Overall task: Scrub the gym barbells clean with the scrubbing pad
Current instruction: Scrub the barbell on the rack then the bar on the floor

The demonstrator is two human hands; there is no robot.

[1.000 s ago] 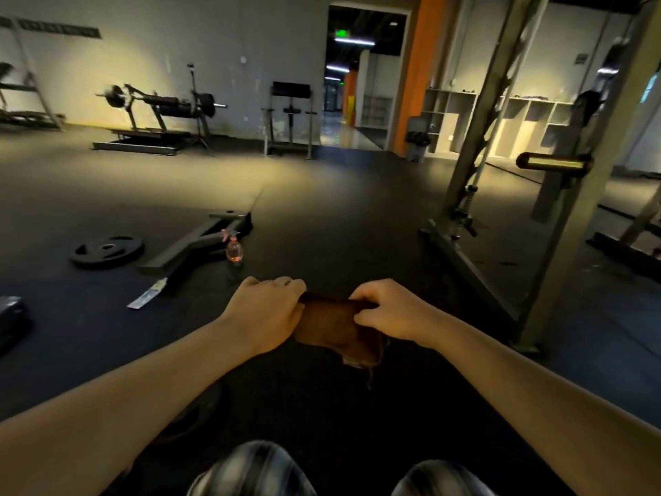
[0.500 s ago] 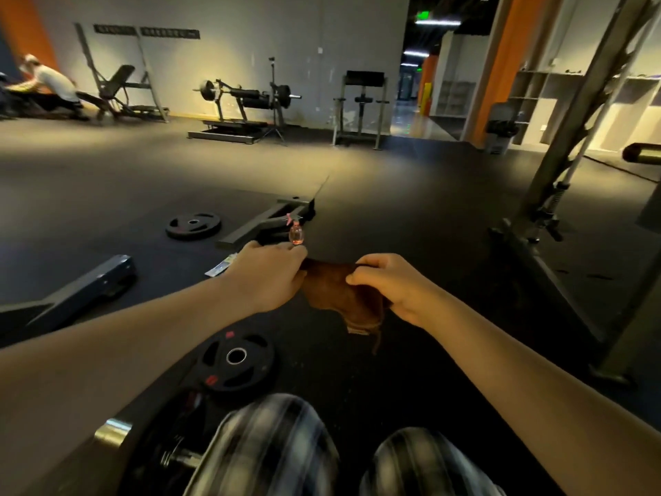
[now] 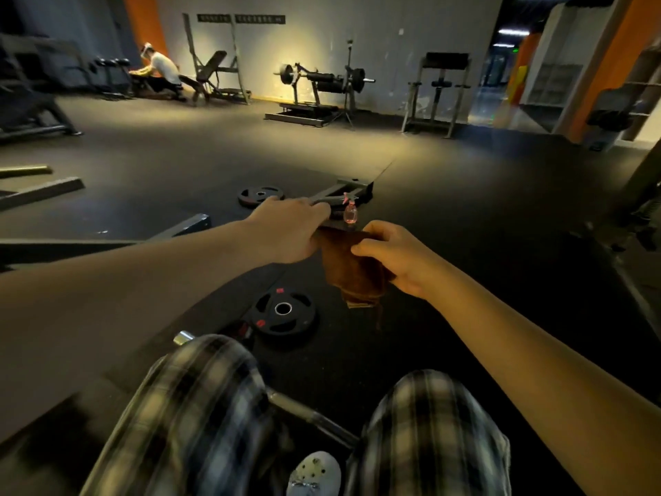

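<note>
Both arms reach farther out than before; barbell (image 3: 311, 417) now shows between knees (image 3: 200, 374). Left hand (image 3: 289, 227) and right hand (image 3: 397, 259) each pinch brown pad (image 3: 352, 272), hanging above floor (image 3: 483, 252) near weight plate (image 3: 284, 313).

Top edge of brown scrubbing pad (image 3: 352, 277) hidden under left hand (image 3: 286, 230); pad's right side covered by right hand (image 3: 393, 259). Fingertips of both hands out of sight round pad. Most of barbell shaft (image 3: 311, 415) hidden behind blurred plaid trouser legs (image 3: 200, 406). Both forearms cut by frame edges. White shoe (image 3: 314, 474) cut by bottom edge. Wall sign (image 3: 241, 19) lettering too small to read. Spray bottle (image 3: 349, 213) label illegible
</note>
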